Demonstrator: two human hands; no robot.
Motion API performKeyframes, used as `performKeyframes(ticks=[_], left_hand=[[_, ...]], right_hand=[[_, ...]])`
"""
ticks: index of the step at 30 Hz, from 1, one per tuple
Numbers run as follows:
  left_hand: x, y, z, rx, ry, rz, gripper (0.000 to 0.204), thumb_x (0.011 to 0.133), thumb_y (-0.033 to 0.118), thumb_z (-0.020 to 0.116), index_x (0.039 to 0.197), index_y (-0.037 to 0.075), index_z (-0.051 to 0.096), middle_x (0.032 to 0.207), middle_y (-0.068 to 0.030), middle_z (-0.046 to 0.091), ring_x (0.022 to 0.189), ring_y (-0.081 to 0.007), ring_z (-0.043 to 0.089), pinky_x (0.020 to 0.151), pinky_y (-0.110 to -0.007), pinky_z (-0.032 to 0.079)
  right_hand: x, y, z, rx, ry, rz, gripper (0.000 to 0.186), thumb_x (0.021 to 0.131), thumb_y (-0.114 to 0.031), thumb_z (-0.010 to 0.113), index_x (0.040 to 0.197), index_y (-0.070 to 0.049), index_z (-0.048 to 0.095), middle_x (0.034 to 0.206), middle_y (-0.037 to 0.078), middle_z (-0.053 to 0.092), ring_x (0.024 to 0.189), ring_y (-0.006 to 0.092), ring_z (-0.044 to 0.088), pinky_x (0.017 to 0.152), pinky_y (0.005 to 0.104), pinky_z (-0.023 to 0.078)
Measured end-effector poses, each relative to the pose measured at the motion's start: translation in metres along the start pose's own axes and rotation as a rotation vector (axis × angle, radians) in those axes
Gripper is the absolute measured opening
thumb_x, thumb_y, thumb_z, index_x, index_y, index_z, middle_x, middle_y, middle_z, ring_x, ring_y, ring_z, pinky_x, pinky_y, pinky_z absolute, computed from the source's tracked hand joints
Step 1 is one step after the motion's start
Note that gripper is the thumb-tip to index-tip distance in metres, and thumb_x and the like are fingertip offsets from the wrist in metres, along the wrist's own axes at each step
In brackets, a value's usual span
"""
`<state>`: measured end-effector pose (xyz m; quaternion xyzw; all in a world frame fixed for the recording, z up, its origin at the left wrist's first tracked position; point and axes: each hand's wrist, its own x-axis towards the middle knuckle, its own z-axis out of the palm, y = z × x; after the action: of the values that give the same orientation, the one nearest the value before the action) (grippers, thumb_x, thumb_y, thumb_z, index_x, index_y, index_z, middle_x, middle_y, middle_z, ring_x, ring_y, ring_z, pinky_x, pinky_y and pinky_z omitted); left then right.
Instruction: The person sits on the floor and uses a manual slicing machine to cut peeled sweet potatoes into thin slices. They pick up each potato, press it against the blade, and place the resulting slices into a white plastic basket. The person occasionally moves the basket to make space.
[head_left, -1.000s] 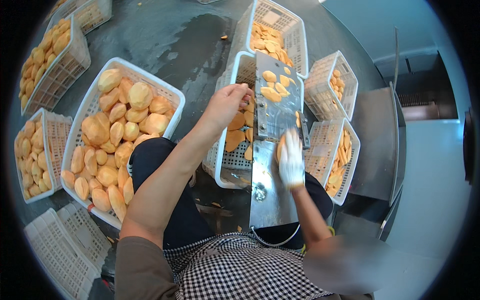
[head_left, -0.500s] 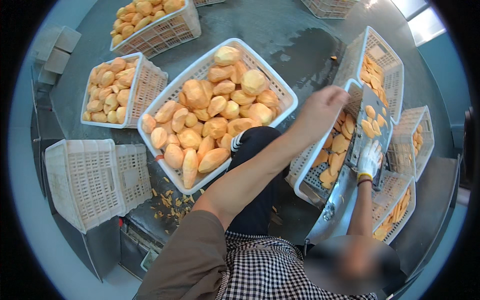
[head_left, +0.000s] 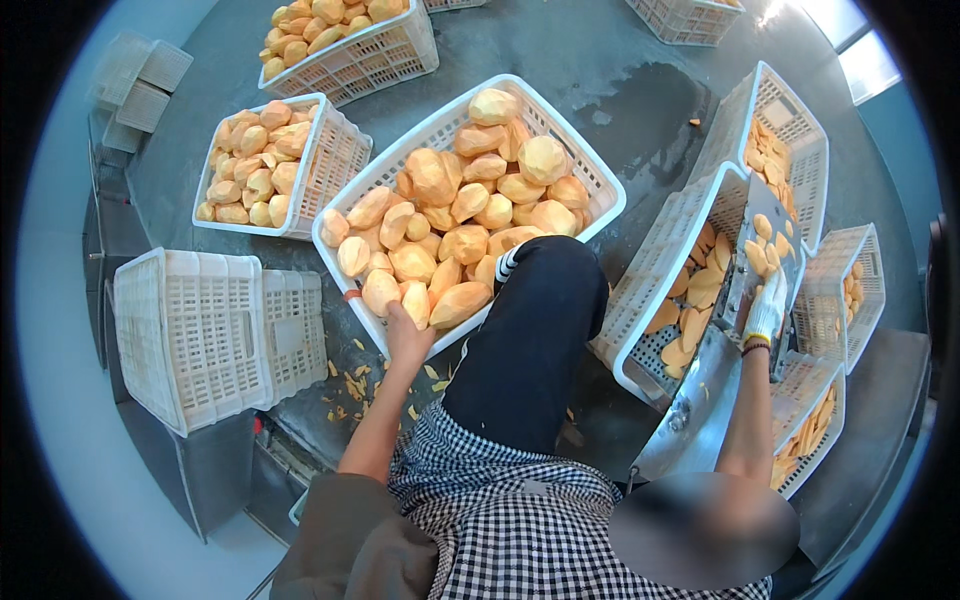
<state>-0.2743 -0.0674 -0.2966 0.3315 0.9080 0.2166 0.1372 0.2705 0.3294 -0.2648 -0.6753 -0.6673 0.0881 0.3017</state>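
Note:
My bare left hand is at the near edge of a white crate heaped with peeled sweet potatoes. Its fingers close round a peeled sweet potato lying among the others. On the right, my right hand wears a white glove and lies stretched out on a metal slicing board. Its fingertips touch pale orange slices on the board. Beneath the board, a white crate contains larger slices.
Crates of peeled tubers stand at the far left. Stacked white crates sit at the near left, with peelings beside them. More crates holding cut pieces line the right side. My knee rises between the crates.
My left hand has swung from above the slicing board to the sweet potato crate and taken hold of one. My right hand stays on the board. The whole view has shifted slightly.

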Motion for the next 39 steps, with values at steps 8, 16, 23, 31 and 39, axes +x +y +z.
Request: performKeyframes(ticks=[8,16,23,31,39], left_hand=[[0.039,0.085,-0.124,-1.337,-0.914,-0.193,0.046,0.093,0.039,0.054,0.120,0.002,0.048,0.083,-0.0157,0.064,0.053,-0.0167,0.057,0.040,-0.026,0.044],[-0.036,0.277,-0.175,-0.882,-1.938,0.231,0.049,0.100,0.044,0.040,0.116,0.000,0.053,0.081,-0.0148,0.066,0.053,-0.0119,0.059,0.040,-0.021,0.045],[-0.059,0.312,-0.095,-1.023,-1.894,0.247,0.064,0.103,0.045,0.022,0.126,-0.005,0.054,0.110,-0.0237,0.065,0.077,-0.0222,0.068,0.067,-0.027,0.056],[-0.040,0.363,-0.073,-1.043,-1.736,0.208,0.048,0.105,0.037,0.029,0.123,0.001,0.054,0.108,-0.0137,0.066,0.080,-0.0150,0.065,0.068,-0.026,0.055],[0.030,0.406,0.002,-1.142,-1.606,0.153,0.041,0.103,0.035,0.036,0.120,0.004,0.057,0.107,-0.0088,0.066,0.084,-0.0137,0.063,0.074,-0.028,0.052]], right_hand=[[-0.100,-0.248,-0.133,0.587,-0.079,-0.228,0.048,0.096,-0.026,0.055,0.137,-0.001,0.049,0.139,0.015,0.048,0.128,0.0264,0.046,0.108,0.0383,0.034],[-0.174,-0.366,-0.222,0.148,-0.477,-1.217,0.066,0.066,-0.038,0.075,0.124,-0.014,0.058,0.123,0.012,0.057,0.108,0.0310,0.059,0.088,0.0415,0.050],[-0.229,-0.199,-0.234,0.507,-0.172,0.041,0.055,0.082,-0.019,0.074,0.129,-0.001,0.052,0.118,0.016,0.064,0.105,0.0190,0.062,0.088,0.0303,0.051],[-0.242,-0.121,-0.202,-0.214,-0.082,-0.013,0.050,0.084,-0.038,0.066,0.126,-0.012,0.056,0.121,0.015,0.058,0.106,0.0349,0.058,0.091,0.0414,0.048],[-0.118,-0.090,-0.120,-0.534,0.010,-0.499,0.029,0.087,-0.011,0.057,0.115,-0.008,0.062,0.123,0.017,0.055,0.104,0.0379,0.054,0.092,0.0423,0.045]])
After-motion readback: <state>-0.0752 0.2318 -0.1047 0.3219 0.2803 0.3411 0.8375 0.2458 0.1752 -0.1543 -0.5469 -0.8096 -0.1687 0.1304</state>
